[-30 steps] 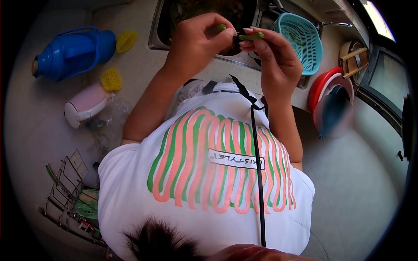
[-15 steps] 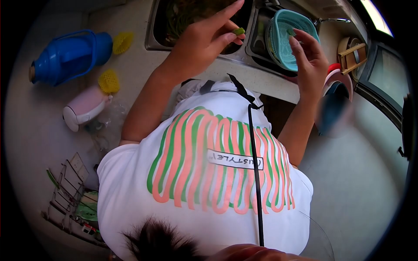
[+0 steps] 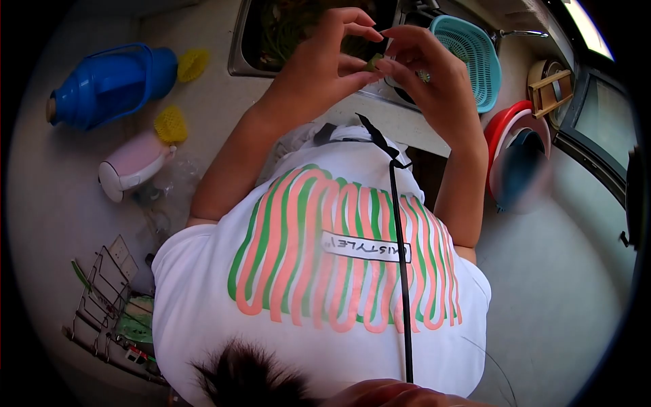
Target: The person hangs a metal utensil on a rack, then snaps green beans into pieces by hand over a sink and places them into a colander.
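Over the sink (image 3: 237,51), my left hand (image 3: 325,64) pinches a short green stem piece (image 3: 372,64) between thumb and fingers. My right hand (image 3: 430,74) meets it from the other side, its thumb and fingertips closed on the same stem piece. Long green stems (image 3: 288,27) lie in the sink basin behind my left hand. Beyond my right hand stands a turquoise basket (image 3: 485,64) with some green bits inside, partly hidden by the hand.
A blue thermos (image 3: 112,85), two yellow mesh pieces (image 3: 192,65) and a pink and white kettle-like object (image 3: 135,166) are at the left. Red and pink basins (image 3: 498,129) stand at the right near a wooden rack (image 3: 550,95). A wire rack (image 3: 102,305) is at the lower left.
My right hand went out over the turquoise basket, then came back left to my left hand. Its fingers are now at the stem piece that my left hand holds.
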Demonstrator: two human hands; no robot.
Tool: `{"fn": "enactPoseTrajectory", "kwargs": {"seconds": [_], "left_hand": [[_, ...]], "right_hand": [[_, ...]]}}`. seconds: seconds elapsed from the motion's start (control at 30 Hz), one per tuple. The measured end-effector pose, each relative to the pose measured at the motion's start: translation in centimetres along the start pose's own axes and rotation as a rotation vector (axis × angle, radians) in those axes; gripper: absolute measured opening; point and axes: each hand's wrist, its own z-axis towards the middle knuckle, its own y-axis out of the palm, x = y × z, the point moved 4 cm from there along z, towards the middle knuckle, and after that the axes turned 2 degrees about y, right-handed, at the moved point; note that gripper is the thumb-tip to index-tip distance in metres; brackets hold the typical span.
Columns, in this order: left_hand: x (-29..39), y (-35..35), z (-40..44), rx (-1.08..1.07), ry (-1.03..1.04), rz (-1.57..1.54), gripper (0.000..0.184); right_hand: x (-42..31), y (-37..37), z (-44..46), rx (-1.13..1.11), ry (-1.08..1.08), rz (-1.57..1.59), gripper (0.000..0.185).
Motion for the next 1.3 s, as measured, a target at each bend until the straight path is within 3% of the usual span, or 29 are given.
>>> {"fn": "enactPoseTrajectory", "kwargs": {"seconds": [0.17, 0.27, 0.37, 0.5, 0.6, 0.8, 0.93, 1.1, 1.17, 1.2, 1.3], "left_hand": [[0.4, 0.4, -0.1, 0.036, 0.025, -0.153, 0.056], [0.6, -0.3, 0.1, -0.096, 0.039, -0.02, 0.041], [0.7, -0.8, -0.1, -0.072, 0.031, 0.016, 0.025], [1.3, -1.2, 0.2, -0.01, 0.089, 0.083, 0.019], [2.2, -1.3, 0.3, -0.035, 0.158, 0.229, 0.017], [2.9, -1.0, 0.7, 0.06, 0.428, 0.443, 0.016], [2.5, -0.9, 0.7, 0.121, 0.263, 0.324, 0.017], [1.6, -0.6, 0.8, 0.27, 0.067, -0.076, 0.018], [1.7, -0.9, 0.9, 0.264, 0.075, -0.062, 0.019], [1.6, -0.9, 0.9, 0.262, 0.075, -0.046, 0.019], [1.2, -0.9, 0.8, 0.262, 0.095, -0.051, 0.019]], "right_hand": [[0.5, 0.6, -0.2, -0.079, -0.013, 0.081, 0.014], [0.3, -0.5, -0.5, -0.041, 0.036, 0.257, 0.015], [0.5, -1.3, -0.7, 0.022, 0.028, 0.419, 0.017], [0.3, -1.9, -0.9, -0.017, 0.002, 0.251, 0.022], [-1.7, -1.8, -0.6, 0.013, -0.14, -0.152, 0.017], [-2.2, -1.0, -0.7, 0.098, -0.315, -0.522, 0.018], [-1.9, -0.5, -0.9, 0.249, -0.378, -0.584, 0.016], [-1.2, 1.5, -1.9, 0.5, -0.383, -0.53, 0.016], [-0.5, 2.7, -2.3, 0.559, -0.315, -0.333, 0.02], [-0.4, 2.9, -2.5, 0.543, -0.161, -0.153, 0.022], [0.8, 2.9, -2.4, 0.515, -0.092, -0.021, 0.023]]}}
